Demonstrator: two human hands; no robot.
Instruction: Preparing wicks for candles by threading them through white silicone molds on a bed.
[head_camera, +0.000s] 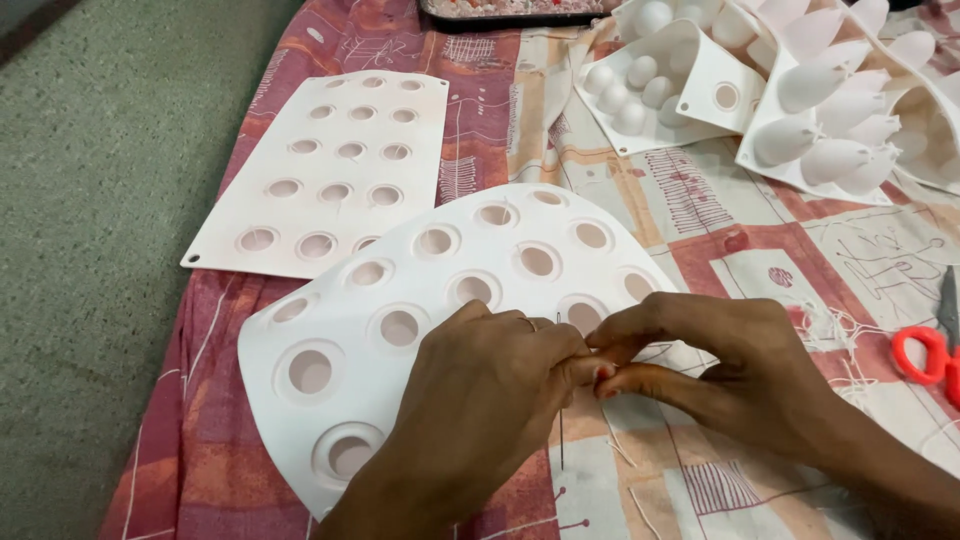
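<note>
My left hand (480, 400) rests on a bent white mould sheet (330, 345) with round holes and pinches something thin at the fingertips. My right hand (700, 365) meets it fingertip to fingertip, also pinching. A thin dark needle (561, 440) hangs down below the joined fingers, and a fine thread (650, 352) seems to run between them. Which hand holds the needle I cannot tell.
A flat white mould sheet (335, 165) with holes lies at the back left on the patterned cloth (720, 215). White moulds with egg-like bumps (650, 85) and pointed bumps (840, 110) sit at the back right. Red-handled scissors (935, 350) lie at the right edge. Green floor (100, 250) is on the left.
</note>
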